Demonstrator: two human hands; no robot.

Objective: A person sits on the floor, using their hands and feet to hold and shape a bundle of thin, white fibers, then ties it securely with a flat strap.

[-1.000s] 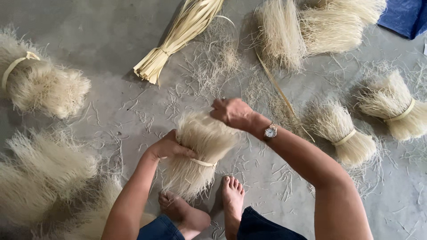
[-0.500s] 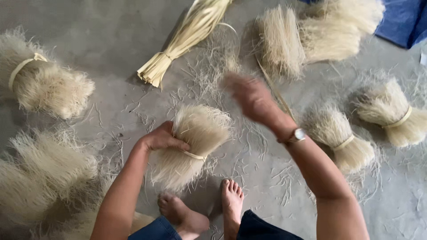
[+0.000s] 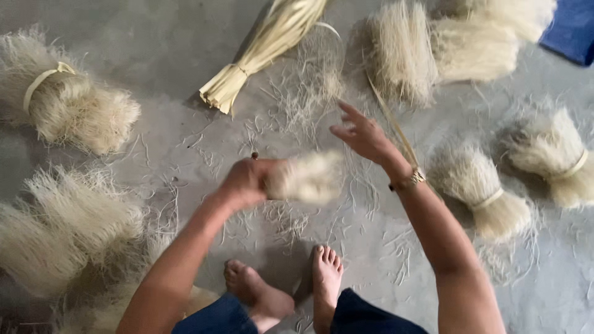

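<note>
At the far left of the grey concrete floor [image 3: 173, 130] lies a fluffy pale fibre bundle with a band [image 3: 68, 105], and below it a loose heap of the same pale fibres [image 3: 68, 229] runs off the lower left edge. Above centre a flat sheaf of broader straw-coloured strips [image 3: 266, 46] is tied near its cut end.

The left hand [image 3: 247, 180] is closed in a fist around one end of a small fibre bundle [image 3: 306, 177], held above the floor in front of the person's bare feet [image 3: 291, 287]. The bundle is smeared by motion, so its tie and exact shape cannot be made out. The right hand [image 3: 362, 133] is open, fingers spread, holding nothing, just to the right of and above the bundle, not touching it. A watch [image 3: 416, 177] sits on that wrist.

Handling this well, by my judgement, calls for a firm grip close to the bound end so strands do not slip out, and for the free hand to meet the loose end squarely, away from the scattered stray fibres [image 3: 309, 93] on the floor.

Further right lie a large untied-looking bundle [image 3: 396, 55], two banded bundles [image 3: 489, 195] and [image 3: 557, 158], and a blue cloth [image 3: 572, 28] cut off at the top corner. The thin stalk behind the right wrist is partly hidden, and the top-edge bundles are cropped.
</note>
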